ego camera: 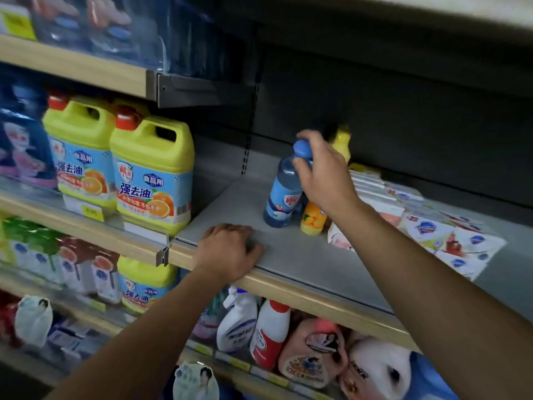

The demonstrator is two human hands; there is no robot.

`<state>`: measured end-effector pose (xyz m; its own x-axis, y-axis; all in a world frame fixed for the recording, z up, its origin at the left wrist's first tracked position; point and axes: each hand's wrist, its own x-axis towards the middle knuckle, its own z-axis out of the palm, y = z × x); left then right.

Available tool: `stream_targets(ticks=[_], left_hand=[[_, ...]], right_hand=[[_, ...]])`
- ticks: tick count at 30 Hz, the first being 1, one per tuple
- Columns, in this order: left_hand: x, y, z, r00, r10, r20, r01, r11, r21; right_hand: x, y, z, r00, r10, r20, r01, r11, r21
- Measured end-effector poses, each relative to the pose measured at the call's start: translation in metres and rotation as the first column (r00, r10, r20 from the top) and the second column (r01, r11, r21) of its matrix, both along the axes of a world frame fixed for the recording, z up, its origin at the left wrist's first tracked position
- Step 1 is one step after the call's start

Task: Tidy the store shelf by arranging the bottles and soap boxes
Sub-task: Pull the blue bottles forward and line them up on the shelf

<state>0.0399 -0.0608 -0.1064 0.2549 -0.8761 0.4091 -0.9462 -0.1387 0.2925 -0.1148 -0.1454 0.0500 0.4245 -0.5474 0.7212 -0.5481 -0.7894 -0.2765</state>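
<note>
While my left hand [230,249] lies flat, palm down and fingers spread, on the front edge of the grey shelf [302,255] at about seven o'clock from the bottles, my right hand [320,174] is wrapped around the neck of the blue bottle [281,197] — fingers curled just under its rounded blue cap, so the grasp is closed on it. That left hand grips nothing; it only presses on the shelf lip. The blue bottle stands upright, slightly tilted, near the middle of the shelf. Just beside it, at four o'clock and touching or nearly so, stands a small orange bottle [313,219], partly hidden by my right wrist. At twelve o'clock behind my right hand, a yellow bottle [341,142] shows its top against the dark back wall. Soap boxes [450,235] — white, with blue shield marks — lie flat in a loose spread at three o'clock from the bottles, some overlapping, reaching toward the shelf front. At nine o'clock, on the neighbouring shelf section, two big yellow jugs [153,171] with red caps stand side by side.
</note>
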Motion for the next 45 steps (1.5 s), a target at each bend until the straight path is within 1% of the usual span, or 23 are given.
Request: stream_targets(ticks=[4, 6, 8, 10, 12, 15, 18, 19, 20, 22, 23, 24, 27, 29, 31, 33, 36, 38, 39, 40, 42, 43, 45], left_hand=[[-0.003, 0.006, 0.006, 0.998, -0.014, -0.056, 0.016, 1.0, 0.023], [-0.004, 0.012, 0.014, 0.985, -0.062, -0.163, 0.067, 0.998, 0.02], [-0.012, 0.022, 0.024, 0.932, -0.187, -0.309, 0.17, 0.982, -0.081], [-0.031, 0.034, 0.038, 0.874, -0.354, -0.333, 0.288, 0.929, -0.232], [-0.051, 0.05, 0.053, 0.81, -0.459, -0.365, 0.344, 0.876, -0.337], [-0.072, 0.077, 0.071, 0.747, -0.496, -0.442, 0.333, 0.855, -0.397], [-0.091, 0.101, 0.074, 0.706, -0.518, -0.483, 0.362, 0.85, -0.383], [-0.098, 0.107, 0.075, 0.68, -0.518, -0.519, 0.365, 0.853, -0.373], [-0.106, 0.113, 0.076, 0.648, -0.513, -0.563, 0.362, 0.858, -0.366], [-0.119, 0.122, 0.076, 0.579, -0.472, -0.664, 0.34, 0.881, -0.33], [-0.124, 0.127, 0.077, 0.532, -0.441, -0.723, 0.331, 0.894, -0.301], [-0.129, 0.13, 0.078, 0.464, -0.406, -0.787, 0.329, 0.904, -0.272], [-0.138, 0.138, 0.078, 0.182, -0.286, -0.941, 0.357, 0.911, -0.208], [-0.14, 0.141, 0.079, -0.004, -0.182, -0.983, 0.374, 0.912, -0.171], [-0.14, 0.141, 0.078, -0.151, -0.089, -0.985, 0.407, 0.902, -0.144], [-0.14, 0.142, 0.076, -0.219, -0.039, -0.975, 0.428, 0.894, -0.133], [-0.139, 0.14, 0.073, -0.236, -0.032, -0.971, 0.414, 0.901, -0.13], [-0.139, 0.138, 0.072, -0.253, -0.035, -0.967, 0.397, 0.908, -0.137], [-0.138, 0.136, 0.071, -0.275, -0.03, -0.961, 0.389, 0.91, -0.14], [-0.136, 0.135, 0.07, -0.324, -0.022, -0.946, 0.383, 0.911, -0.153], [-0.131, 0.133, 0.069, -0.477, -0.003, -0.879, 0.37, 0.906, -0.205], [-0.128, 0.132, 0.067, -0.549, 0.004, -0.836, 0.366, 0.9, -0.236], [-0.122, 0.132, 0.061, -0.65, 0.015, -0.76, 0.356, 0.889, -0.287]], right_hand=[[-0.02, 0.03, -0.011, 1.0, -0.019, -0.019, 0.019, 1.0, 0.012], [-0.031, 0.048, -0.011, 1.0, -0.01, 0.023, 0.01, 1.0, 0.007], [-0.042, 0.066, -0.005, 0.997, 0.01, 0.079, -0.012, 1.0, 0.025], [-0.054, 0.084, 0.004, 0.989, 0.049, 0.139, -0.059, 0.996, 0.063], [-0.065, 0.101, 0.012, 0.973, 0.097, 0.209, -0.12, 0.988, 0.101], [-0.082, 0.118, 0.025, 0.927, 0.2, 0.317, -0.262, 0.951, 0.167], [-0.095, 0.12, 0.032, 0.908, 0.209, 0.362, -0.312, 0.915, 0.257], [-0.099, 0.118, 0.03, 0.9, 0.192, 0.393, -0.327, 0.892, 0.313], [-0.102, 0.116, 0.025, 0.883, 0.176, 0.434, -0.363, 0.843, 0.397], [-0.105, 0.115, 0.01, 0.842, 0.161, 0.515, -0.479, 0.664, 0.574], [-0.104, 0.115, 0.001, 0.831, 0.164, 0.531, -0.516, 0.585, 0.626], [-0.103, 0.114, -0.009, 0.831, 0.168, 0.531, -0.528, 0.539, 0.656], [-0.097, 0.11, -0.029, 0.85, 0.081, 0.521, -0.479, 0.531, 0.699], [-0.096, 0.102, -0.035, 0.873, -0.009, 0.488, -0.42, 0.498, 0.759], [-0.096, 0.094, -0.041, 0.895, -0.092, 0.436, -0.357, 0.438, 0.825], [-0.095, 0.085, -0.048, 0.912, -0.138, 0.386, -0.303, 0.409, 0.861], [-0.091, 0.075, -0.058, 0.93, -0.152, 0.336, -0.249, 0.412, 0.877], [-0.09, 0.07, -0.061, 0.928, -0.13, 0.349, -0.278, 0.382, 0.881], [-0.091, 0.069, -0.062, 0.916, -0.115, 0.385, -0.328, 0.338, 0.882], [-0.092, 0.067, -0.063, 0.889, -0.106, 0.446, -0.408, 0.26, 0.875], [-0.096, 0.067, -0.068, 0.806, -0.103, 0.582, -0.579, 0.065, 0.813], [-0.097, 0.069, -0.072, 0.766, -0.095, 0.636, -0.639, -0.002, 0.769], [-0.095, 0.07, -0.076, 0.692, -0.087, 0.717, -0.722, -0.057, 0.689]])
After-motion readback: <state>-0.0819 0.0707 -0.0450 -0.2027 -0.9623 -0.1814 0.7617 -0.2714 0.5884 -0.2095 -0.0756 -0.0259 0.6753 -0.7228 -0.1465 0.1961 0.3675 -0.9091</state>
